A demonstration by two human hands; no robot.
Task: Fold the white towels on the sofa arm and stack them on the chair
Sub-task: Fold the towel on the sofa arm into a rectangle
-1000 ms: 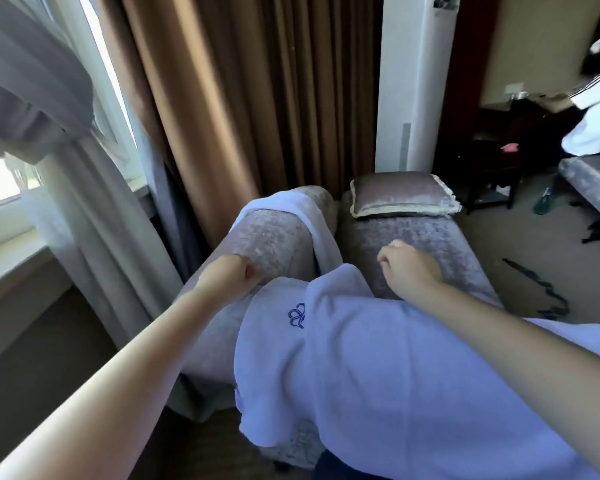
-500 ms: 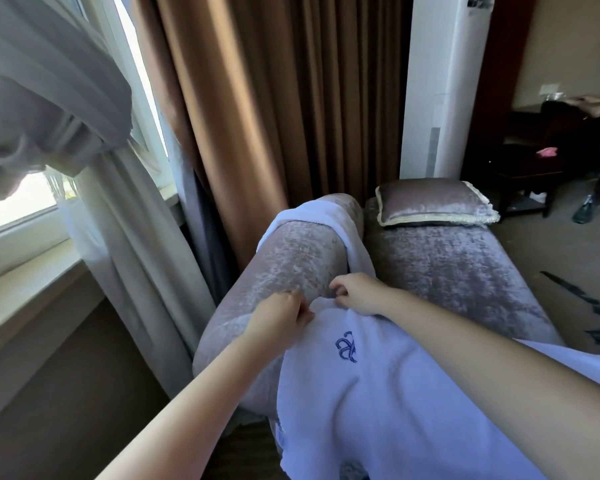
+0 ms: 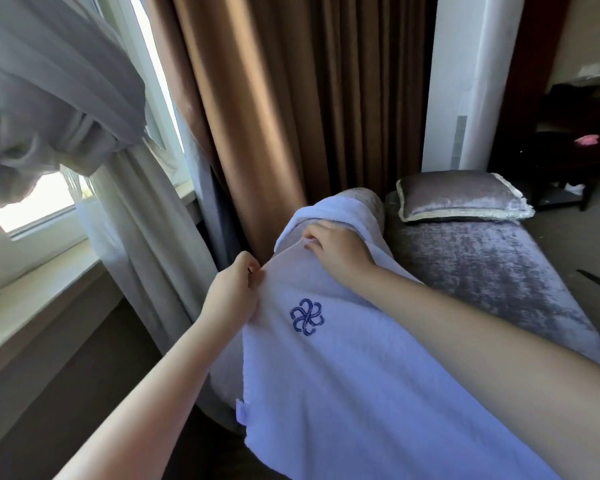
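Heavy brown curtains (image 3: 274,116) hang behind the rounded grey velvet sofa arm (image 3: 373,206). Across that arm lies the large white terry towel with a blue embroidered emblem (image 3: 343,375), emblem side up. A second ago the person's hands were apart, one on the bare arm and one out over the seat. Half a second ago they had met at the towel's far edge. Now that edge has been carried farther up the arm and drawn out wide, so the cloth lies flatter and covers much more of the velvet. I take that as squaring the towel before its first fold, so the job looks to be in its early part, with nothing stacked and no chair I can pick out from here. The left hand (image 3: 234,292) is closed in a pinch on the towel's far left corner, thumb against curled fingers. The right hand (image 3: 336,249) has its fingers bent down onto the far edge and seems to nip it too, just beside a second white towel (image 3: 329,211) draped farther along the arm. A grey velvet cushion (image 3: 461,195) sits on the seat beyond.
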